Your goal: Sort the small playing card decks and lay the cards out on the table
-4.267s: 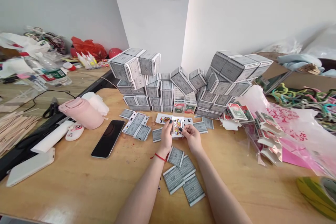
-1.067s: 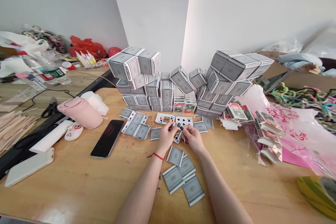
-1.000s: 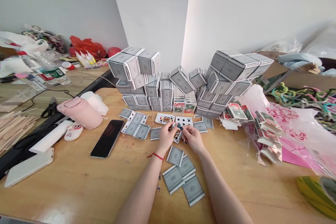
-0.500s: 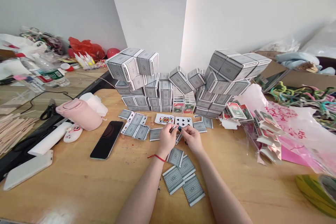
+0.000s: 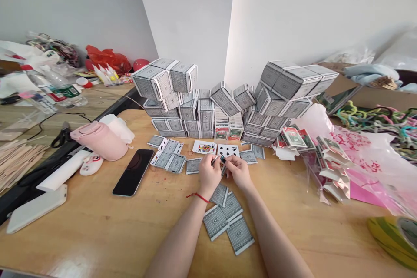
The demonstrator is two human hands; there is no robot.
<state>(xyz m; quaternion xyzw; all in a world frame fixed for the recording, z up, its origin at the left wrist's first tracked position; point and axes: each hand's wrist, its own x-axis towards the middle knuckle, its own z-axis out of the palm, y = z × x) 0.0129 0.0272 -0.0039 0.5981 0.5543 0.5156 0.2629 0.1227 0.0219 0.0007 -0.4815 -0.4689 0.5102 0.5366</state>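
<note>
Cards (image 5: 222, 169) sit pinched in my two hands, mostly hidden by my fingers. My left hand (image 5: 209, 174) and right hand (image 5: 239, 172) are curled almost shut on them, close together, just over the table (image 5: 97, 230). Two face-up cards (image 5: 204, 147) lie just past my fingers. Flat packs (image 5: 224, 221) lie near my wrists.

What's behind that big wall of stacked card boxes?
The stacked card boxes stand in front of a white wall; the tabletop directly behind them is hidden by the boxes.
</note>
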